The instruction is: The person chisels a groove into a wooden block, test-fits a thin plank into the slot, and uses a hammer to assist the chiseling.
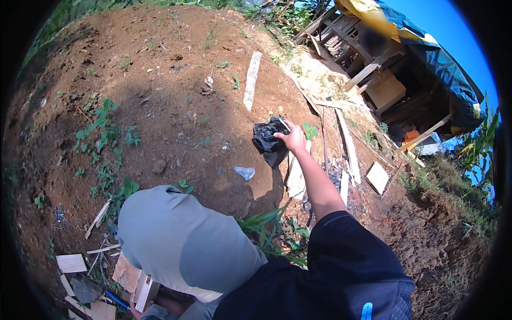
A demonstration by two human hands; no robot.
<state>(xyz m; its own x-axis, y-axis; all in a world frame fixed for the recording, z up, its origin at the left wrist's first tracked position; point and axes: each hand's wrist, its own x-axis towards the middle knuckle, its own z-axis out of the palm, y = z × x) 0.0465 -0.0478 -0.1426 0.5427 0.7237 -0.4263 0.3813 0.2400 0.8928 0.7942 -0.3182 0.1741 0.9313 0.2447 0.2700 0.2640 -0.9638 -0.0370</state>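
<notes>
My right hand [292, 138] reaches out with its fingers closed on a crumpled black plastic bag [271, 140], just above or on the brown soil. A thin pale edge shows between the hand and the bag; I cannot make out what it is. My left hand [172, 306] is low at the left, partly hidden by my bent knee in grey cloth [176, 234]. It appears to grip a small wooden block [145, 292] made of light pieces. Beside it lie a reddish board [126, 273] and a slim blue object [116, 300].
Wood offcuts [71, 263] and nails [60, 217] lie at lower left. A clear plastic scrap [245, 173] is on the slope, with a pale wooden strip [252, 80] farther up. Boards [348, 141] and a square wood piece [377, 177] lie right. A tarp-roofed wooden shed [394, 80] stands beyond.
</notes>
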